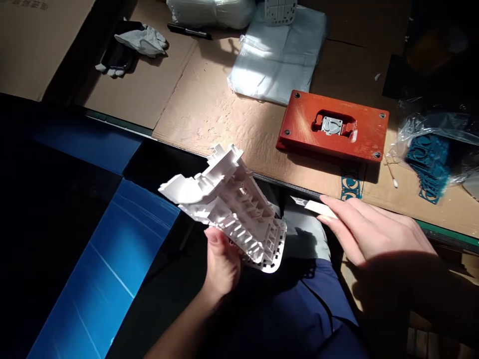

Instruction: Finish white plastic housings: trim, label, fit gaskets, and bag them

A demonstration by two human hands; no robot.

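Far over at ten o'clock a pair of gray gloves (131, 49) lies on the cardboard-covered worktop (209, 109), well apart from the work. Near the middle, the left hand (221, 262) holds up a white plastic part (228, 204) over the lap, out in front of the worktop's edge. Its grip is closed on the part's lower end, with the thumb on the ribbed side, and the part tilts up toward ten o'clock. To do this step well, I think the left hand should keep the part still and turn the ribbed side into the light, so rough edges show. At three o'clock from the part, the right hand (368, 234) pinches a small knife (314, 207) with a pale handle, fingers closed around it, its tip pointing at the part but not touching. The blade should probably slide gently away from the holding fingers. Up at one o'clock sit a red block (333, 127) with a metal piece in its hollow, and a clear bag of blue pieces (430, 159) beside it. The left-hand fingers behind the part are hidden. The blade is tiny and hard to see. The dark spot at the left hides what is there.
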